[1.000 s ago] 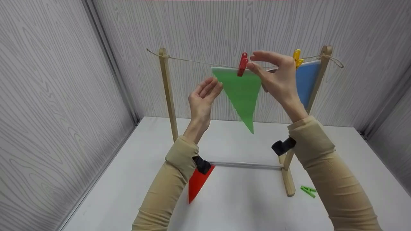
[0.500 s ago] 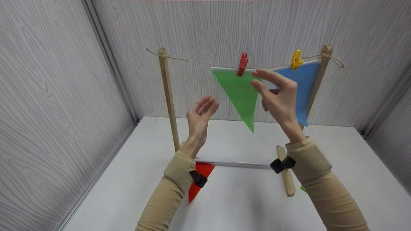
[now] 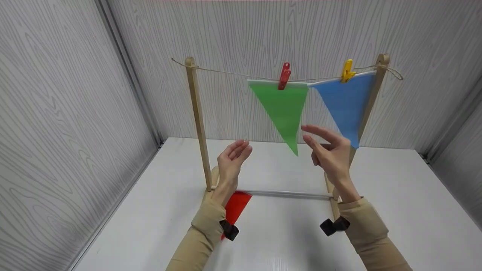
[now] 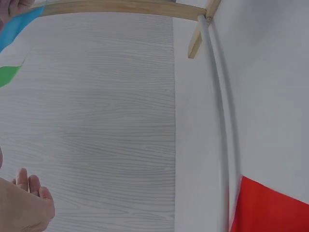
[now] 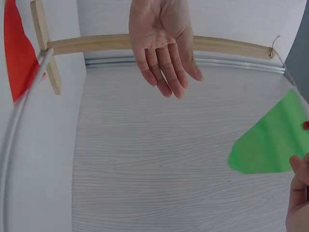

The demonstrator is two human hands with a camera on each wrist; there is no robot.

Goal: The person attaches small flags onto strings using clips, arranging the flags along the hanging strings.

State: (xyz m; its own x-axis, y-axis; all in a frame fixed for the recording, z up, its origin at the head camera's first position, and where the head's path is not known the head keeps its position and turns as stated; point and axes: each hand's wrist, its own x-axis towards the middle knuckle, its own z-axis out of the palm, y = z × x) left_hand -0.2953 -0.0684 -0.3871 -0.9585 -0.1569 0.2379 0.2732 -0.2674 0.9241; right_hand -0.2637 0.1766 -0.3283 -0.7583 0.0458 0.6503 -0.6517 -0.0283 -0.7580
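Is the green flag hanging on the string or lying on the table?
Hanging: the red peg clips the green flag to the string, its tip pointing down, clear of both hands.

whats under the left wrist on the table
A red flag lies flat on the table, by the rack's bottom rod. The left sleeve covers its lower tip.

- Open air between left post (image 3: 198, 120) and green flag (image 3: 283, 109); string (image 3: 226, 72) spans above.
- Green flag and blue flag (image 3: 344, 105) block the right half.
- Crossbar (image 3: 286, 194) and red flag (image 3: 236, 205) obstruct the table (image 3: 150, 210).
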